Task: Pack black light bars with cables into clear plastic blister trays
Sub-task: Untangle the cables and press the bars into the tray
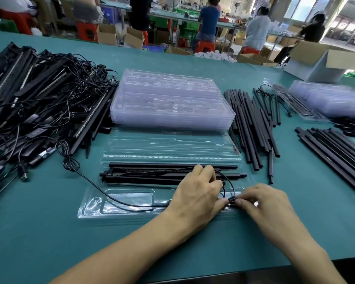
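Note:
An open clear blister tray [119, 203] lies in front of me on the green table. Black light bars [152, 174] lie lengthwise in its middle slots. A thin black cable [103, 191] runs from the pile at left across the tray's near pocket to my hands. My left hand [197, 191] rests over the bars' right part, its fingers curled and pinching the cable. My right hand [262, 201] pinches the small black cable connector [232, 201] where both hands meet, over the tray's near right end.
A tangled pile of black bars with cables [35, 99] fills the left. A stack of empty clear trays [168, 99] stands behind the open one. Loose black rods [252, 124] lie to the right, more rods [336, 148] and trays [328, 99] farther right. Cardboard box [320, 62] at back right.

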Available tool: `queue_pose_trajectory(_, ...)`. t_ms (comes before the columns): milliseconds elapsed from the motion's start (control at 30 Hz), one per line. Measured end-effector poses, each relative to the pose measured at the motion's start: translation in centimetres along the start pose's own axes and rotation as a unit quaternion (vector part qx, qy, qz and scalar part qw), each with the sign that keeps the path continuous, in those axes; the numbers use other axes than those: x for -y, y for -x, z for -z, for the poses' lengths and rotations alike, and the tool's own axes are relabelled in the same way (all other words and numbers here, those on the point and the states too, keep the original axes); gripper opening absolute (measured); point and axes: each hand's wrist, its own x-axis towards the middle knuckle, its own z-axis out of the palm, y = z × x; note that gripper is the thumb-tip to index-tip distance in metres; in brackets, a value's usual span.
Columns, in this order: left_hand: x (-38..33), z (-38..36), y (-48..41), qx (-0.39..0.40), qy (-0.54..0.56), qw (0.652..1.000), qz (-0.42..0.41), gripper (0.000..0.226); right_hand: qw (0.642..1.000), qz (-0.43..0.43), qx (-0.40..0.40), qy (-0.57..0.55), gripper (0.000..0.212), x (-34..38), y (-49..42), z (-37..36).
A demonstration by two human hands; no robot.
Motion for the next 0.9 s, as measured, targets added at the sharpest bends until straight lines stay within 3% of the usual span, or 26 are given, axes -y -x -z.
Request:
queue_pose_trajectory(200, -0.1, 0.0, 0.2, 0.014, -0.004, 1.0, -0.001, 0.04, 0.999, -0.018, 0.033, 0.016, 0.01, -0.7, -0.2, 0.8)
queue_pose_trajectory(433, 0.0, -0.1, 0.0, -0.002, -0.055, 0.996, -0.073, 0.023, 0.998, -0.047, 0.036, 0.004, 0.015, -0.6, -3.0, 1.3)
queue_pose_trajectory(533, 0.2, 0.0, -0.3, 0.007, -0.038, 0.996, -0.079, 0.028, 0.999, -0.033, 0.007, 0.006, 0.012, 0.6, -4.8, 0.6)
queue_pose_trajectory(600, 0.2, 0.0, -0.2, 0.021, -0.044, 0.995, -0.09, 0.03, 0.999, -0.023, 0.031, -0.013, 0.006, 1.4, -5.7, 0.3)
queue_pose_trajectory(700, 0.3, 0.1, 0.1, 0.025, -0.071, 0.991, -0.106, 0.029, 0.998, -0.024, 0.028, -0.05, 0.015, 1.6, -5.9, 0.1)
queue_pose_trajectory(833, -0.1, -0.1, 0.0, 0.031, -0.064, 0.994, -0.083, 0.043, 0.998, -0.01, 0.022, -0.054, 0.021, 1.0, -5.3, -0.1)
queue_pose_trajectory(900, -0.1, 0.0, -0.1, 0.046, -0.028, 0.997, -0.052, 0.04, 0.999, 0.002, 0.021, -0.049, 0.023, 0.7, -4.9, -0.2)
